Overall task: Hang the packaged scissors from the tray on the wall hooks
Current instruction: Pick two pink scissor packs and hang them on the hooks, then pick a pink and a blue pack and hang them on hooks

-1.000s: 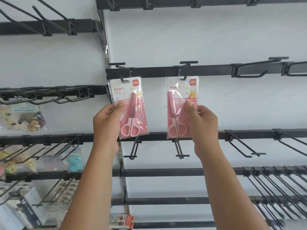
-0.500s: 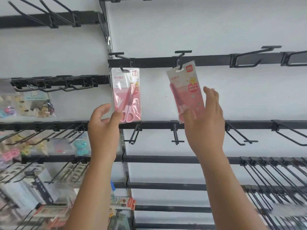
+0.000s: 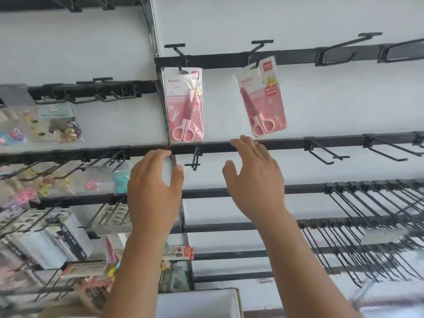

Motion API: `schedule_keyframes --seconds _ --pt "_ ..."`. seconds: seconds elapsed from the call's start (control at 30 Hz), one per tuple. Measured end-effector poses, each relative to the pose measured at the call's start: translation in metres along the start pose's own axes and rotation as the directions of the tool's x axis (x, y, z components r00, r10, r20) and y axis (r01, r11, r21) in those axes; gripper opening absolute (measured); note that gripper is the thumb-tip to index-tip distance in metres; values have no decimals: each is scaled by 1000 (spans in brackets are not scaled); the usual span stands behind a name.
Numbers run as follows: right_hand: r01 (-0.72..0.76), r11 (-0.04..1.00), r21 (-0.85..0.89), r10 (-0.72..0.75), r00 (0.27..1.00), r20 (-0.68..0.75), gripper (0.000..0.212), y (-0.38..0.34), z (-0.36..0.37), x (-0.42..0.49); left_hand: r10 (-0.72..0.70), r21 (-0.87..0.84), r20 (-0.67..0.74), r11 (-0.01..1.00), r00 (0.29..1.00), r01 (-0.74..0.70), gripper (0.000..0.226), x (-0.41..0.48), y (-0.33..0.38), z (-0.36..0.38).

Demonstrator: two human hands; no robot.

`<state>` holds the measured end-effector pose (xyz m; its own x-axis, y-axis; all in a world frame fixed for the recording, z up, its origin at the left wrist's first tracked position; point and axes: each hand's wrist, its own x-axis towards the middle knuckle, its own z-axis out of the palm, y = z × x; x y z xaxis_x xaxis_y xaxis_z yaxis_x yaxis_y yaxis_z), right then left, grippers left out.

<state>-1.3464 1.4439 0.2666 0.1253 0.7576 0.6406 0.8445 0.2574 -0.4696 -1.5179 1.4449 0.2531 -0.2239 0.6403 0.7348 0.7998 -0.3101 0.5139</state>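
A white wall [image 3: 298,19] carries black rails [image 3: 229,146] with wire hooks [image 3: 259,45]. Bagged trinkets [image 3: 57,125] hang at left. 2 pink packaged scissors [image 3: 184,106] [image 3: 262,97] hang from hooks, the right one tilted, its red label unreadable. Left hand [image 3: 153,189] and right hand [image 3: 254,177] are spread below, holding nothing.

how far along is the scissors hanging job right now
Done: two pink packaged scissors hang on the top black rail, the left pack straight, the right pack tilted on its hook. In hand: nothing; the left hand and right hand are open and empty below the packs. Left: the hooks to the right look bare; the tray's contents cannot be seen.
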Motion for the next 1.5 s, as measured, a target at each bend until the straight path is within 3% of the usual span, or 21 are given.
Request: schedule_keyframes --seconds 0.27,0.6,0.8,1.1,1.33,1.43,1.5 --pt "-64 983 -171 93 981 169 47 -52 72 -67 102 95 176 988 979 -120 29 -40 -95 -24" --pt "-139 945 -296 263 861 436 49 -36 140 -147 9 183 453 978 891 -103 28 -129 -175 4" --pt "-154 931 -330 333 730 597 50 14 176 -177 -118 305 594 948 796 -88 34 -185 -197 47" --pt "-127 934 -335 354 461 814 49 98 242 -227 -395 517 706 855 587 -47 38 -257 -222 110" --pt "-165 918 -362 395 272 878 47 119 285 -273 -461 503 742 863 486 51 36 -310 -251 141" --pt "-204 890 -407 448 233 863 43 123 301 -288 -471 484 741 869 479 104 35 -325 -265 148" --pt "-243 865 -438 490 220 844 42 126 309 -299 -562 529 700 822 440 209 34 -337 -277 156"
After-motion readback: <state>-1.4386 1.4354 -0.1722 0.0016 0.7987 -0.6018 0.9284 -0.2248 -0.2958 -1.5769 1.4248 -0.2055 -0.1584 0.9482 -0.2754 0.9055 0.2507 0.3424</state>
